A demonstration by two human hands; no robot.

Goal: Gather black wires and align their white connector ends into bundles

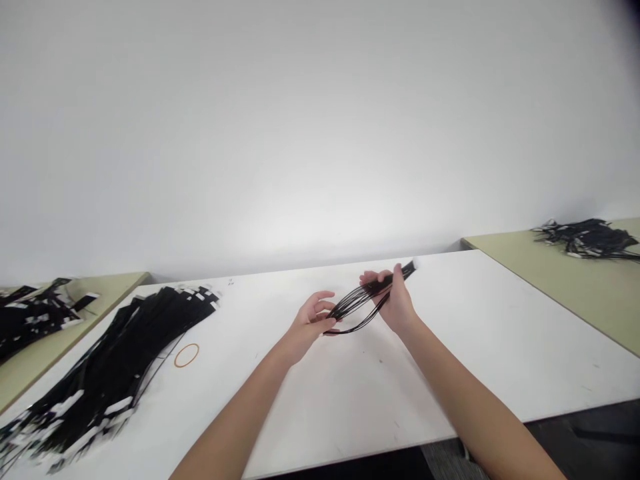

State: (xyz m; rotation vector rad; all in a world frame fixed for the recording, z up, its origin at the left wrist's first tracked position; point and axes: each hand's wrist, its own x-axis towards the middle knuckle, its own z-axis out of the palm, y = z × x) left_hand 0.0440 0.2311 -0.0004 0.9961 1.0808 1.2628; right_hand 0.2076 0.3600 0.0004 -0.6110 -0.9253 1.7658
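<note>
Between my two hands, above the white table, is a small bundle of thin black cables [356, 303]. My left hand [314, 319] pinches its lower left end with thumb and fingers. Farther along to the upper right, my right hand [393, 297] grips the bundle near its other end, where a flat dark tip with a pale edge sticks out past the fingers. The strands bow apart in the middle, a few sagging lower than the others. How many cables there are, I cannot tell.
A large heap of black cables with white ends [130, 340] covers the table's left side. An orange rubber band [187, 355] lies beside it. More black cables [37, 313] rest on a yellowish table at left, and another pile [590, 238] on one at right. A wall stands behind.
</note>
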